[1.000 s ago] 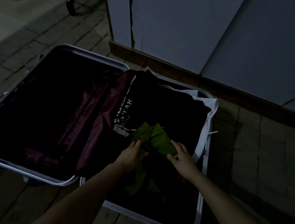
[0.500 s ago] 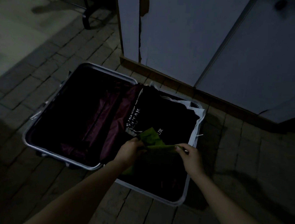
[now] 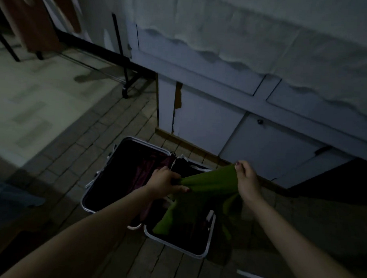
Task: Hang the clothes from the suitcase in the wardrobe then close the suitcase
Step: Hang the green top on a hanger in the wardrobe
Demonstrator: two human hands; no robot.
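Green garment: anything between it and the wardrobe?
Yes: the wardrobe doors look closed. Both hands, left and right, grip the green garment above the open suitcase, so neither is free to open them. No hanger visible.

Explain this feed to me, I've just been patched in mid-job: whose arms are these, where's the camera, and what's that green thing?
No machine here: these are a person's bare arms, filmed by one camera worn on their head, looking down. On the tiled floor lies an open suitcase with dark clothes inside. The left hand and right hand each grip a green garment, fingers curled round it, stretched between them above the case. Behind stands a pale cabinet, probably the wardrobe, doors shut.
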